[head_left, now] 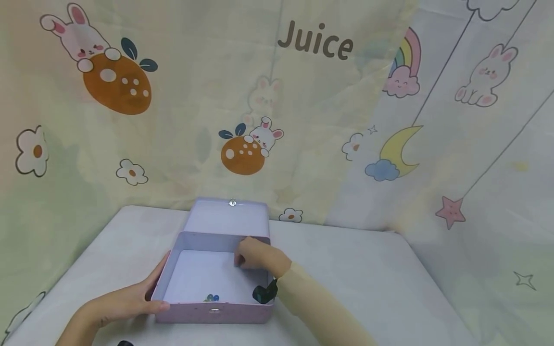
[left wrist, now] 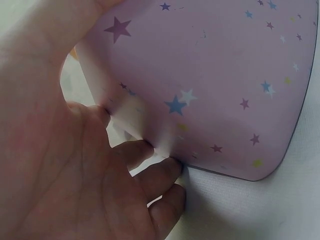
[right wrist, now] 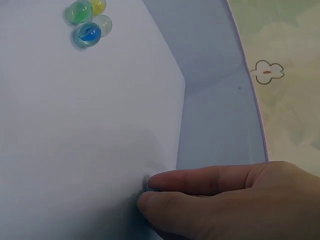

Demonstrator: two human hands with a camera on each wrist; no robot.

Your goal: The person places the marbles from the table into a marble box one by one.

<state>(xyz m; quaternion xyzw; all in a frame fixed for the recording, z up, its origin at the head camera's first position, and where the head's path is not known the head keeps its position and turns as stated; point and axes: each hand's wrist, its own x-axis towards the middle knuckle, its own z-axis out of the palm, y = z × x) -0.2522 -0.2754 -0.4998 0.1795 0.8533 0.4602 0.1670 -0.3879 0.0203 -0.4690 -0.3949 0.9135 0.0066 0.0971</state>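
A lilac metal box [head_left: 214,313] patterned with stars lies open, its lid [head_left: 229,216] tipped back. My left hand [head_left: 130,300] grips the box's left side near the front corner; its fingertips press the starry wall [left wrist: 210,75] in the left wrist view. Inside the box, toward the back right, is my right hand [head_left: 257,254]. Its thumb and forefinger [right wrist: 200,182] pinch a small dark bluish marble [right wrist: 150,190], mostly hidden by the fingers. By the front wall, several marbles sit together, among them a green marble [right wrist: 79,12] and a blue marble [right wrist: 88,35].
The box stands on a table with a white cover [head_left: 346,278]. Behind it hangs a cartoon-printed cloth [head_left: 182,96]. A metal clasp [head_left: 215,311] is on the box's front, and a black wrist device [head_left: 265,292] overlaps its right side.
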